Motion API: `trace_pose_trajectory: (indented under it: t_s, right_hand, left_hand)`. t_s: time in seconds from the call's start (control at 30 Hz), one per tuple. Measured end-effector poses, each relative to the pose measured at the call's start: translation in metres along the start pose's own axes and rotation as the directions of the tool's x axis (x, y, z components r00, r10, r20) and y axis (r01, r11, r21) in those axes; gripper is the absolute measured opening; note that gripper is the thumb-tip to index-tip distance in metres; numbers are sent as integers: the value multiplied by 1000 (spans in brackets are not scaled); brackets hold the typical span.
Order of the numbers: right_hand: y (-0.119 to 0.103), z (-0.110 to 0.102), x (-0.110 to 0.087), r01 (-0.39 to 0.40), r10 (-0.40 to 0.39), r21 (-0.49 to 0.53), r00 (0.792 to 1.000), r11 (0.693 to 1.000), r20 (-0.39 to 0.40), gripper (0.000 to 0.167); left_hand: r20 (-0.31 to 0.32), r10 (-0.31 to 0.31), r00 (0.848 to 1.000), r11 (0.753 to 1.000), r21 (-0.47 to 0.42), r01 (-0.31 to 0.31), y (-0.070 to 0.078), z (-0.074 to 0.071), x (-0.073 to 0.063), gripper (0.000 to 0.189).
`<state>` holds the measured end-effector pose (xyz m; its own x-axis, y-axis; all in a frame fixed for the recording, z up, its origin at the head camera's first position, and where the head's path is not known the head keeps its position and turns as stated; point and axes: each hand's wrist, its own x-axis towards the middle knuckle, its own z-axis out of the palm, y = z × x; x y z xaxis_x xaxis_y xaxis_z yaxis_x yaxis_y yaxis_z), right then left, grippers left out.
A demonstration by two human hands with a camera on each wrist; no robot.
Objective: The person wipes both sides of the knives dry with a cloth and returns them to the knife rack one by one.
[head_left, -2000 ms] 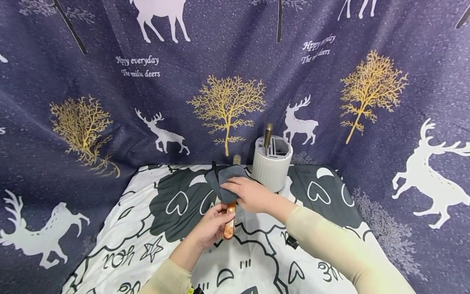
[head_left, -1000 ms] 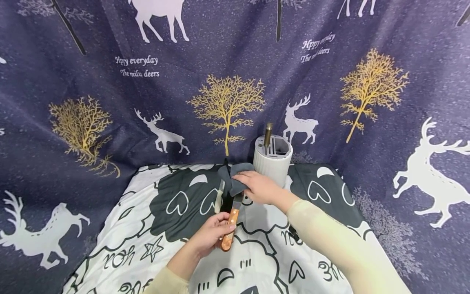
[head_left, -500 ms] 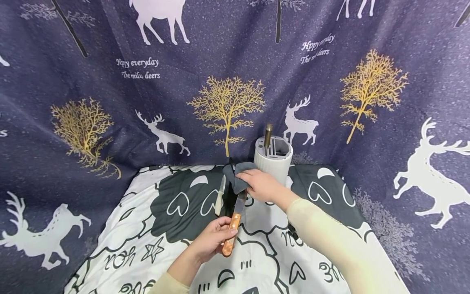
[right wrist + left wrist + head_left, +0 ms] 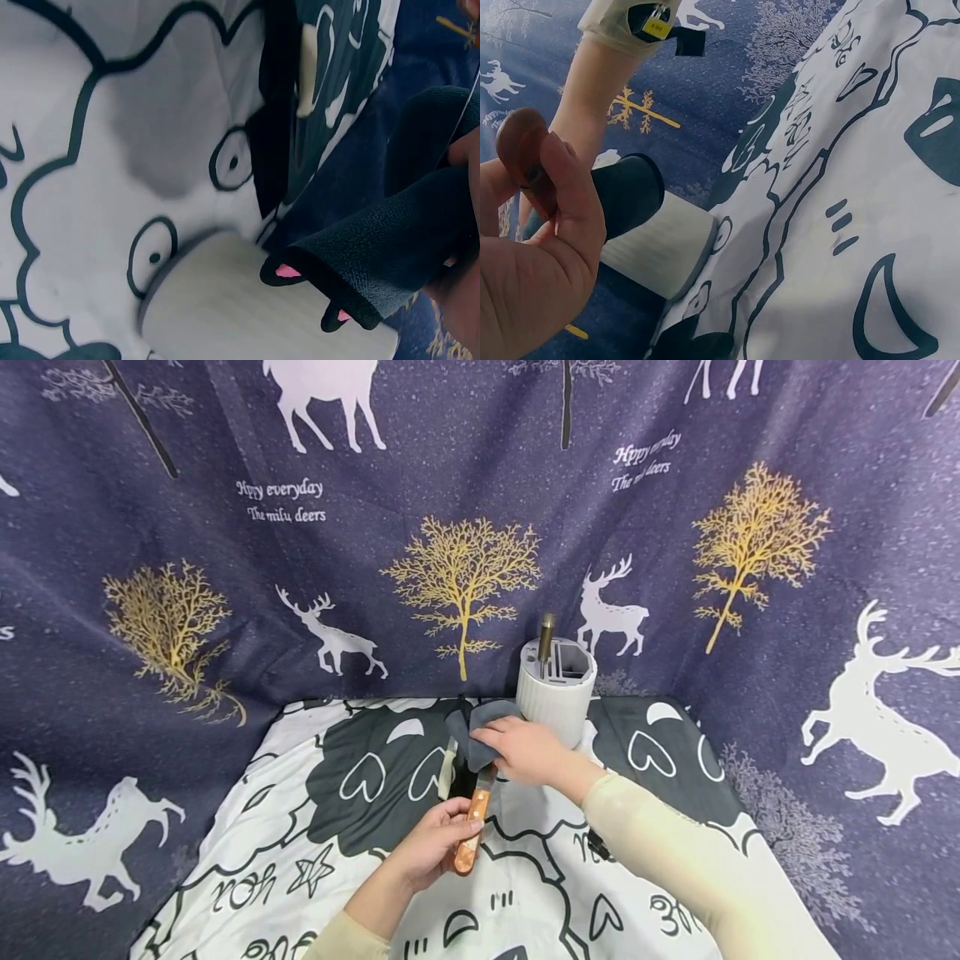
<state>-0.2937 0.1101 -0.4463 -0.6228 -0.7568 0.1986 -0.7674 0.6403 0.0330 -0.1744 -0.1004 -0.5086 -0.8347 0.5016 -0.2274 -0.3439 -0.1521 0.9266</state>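
Note:
A knife with an orange wooden handle [image 4: 472, 831] is gripped by my left hand [image 4: 431, 847], thumb along the riveted side. Its blade [image 4: 488, 775] slants up and away, the far part covered by a dark grey cloth [image 4: 480, 731]. My right hand [image 4: 528, 750] pinches that cloth folded around the blade. In the right wrist view the cloth [image 4: 367, 255] shows a black hem with pink-and-black ear-shaped tabs, and a thin edge of the blade [image 4: 466, 101] beside it. From the left wrist, the handle's end [image 4: 523, 142] sticks out past my fingers.
Behind the right hand stands a white ribbed knife block [image 4: 553, 706] with one brown-handled knife [image 4: 546, 639] upright in it. A white-handled knife [image 4: 446, 775] lies on the patterned bedding [image 4: 525, 877] left of the cloth. A printed curtain [image 4: 420, 460] hangs behind.
Over the last two seconds the cloth slid up the blade away from the handle, and in the last half second came back down nearer it. The knife's handle moved toward me, then slightly back.

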Motion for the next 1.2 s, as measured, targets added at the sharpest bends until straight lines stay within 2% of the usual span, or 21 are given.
trace_pose_trajectory:
  t_s: [0.2,0.3,0.57,0.83,1.2]
  right_hand:
    - [-17,0,-2,18,-20,74,999,997,33,55]
    - [-23,-2,-4,35,-38,103,999,994,25,54]
    - [-30,-2,-8,67,-68,88,998,994,8,56]
    - [-26,1,-14,116,-115,32,993,993,-23,55]
    - [-24,2,-14,154,-153,16,986,988,-60,51]
  left_hand:
    - [-64,-11,998,1000,-14,10,-2,-2,6,40]
    - [-88,-12,996,1000,-23,10,-2,-4,6,42]
    - [-75,25,997,1000,-17,-26,-4,-7,7,41]
    - [-60,12,998,1000,-11,-13,-3,-6,5,43]
    - [-48,7,999,1000,3,-7,-3,-5,4,42]
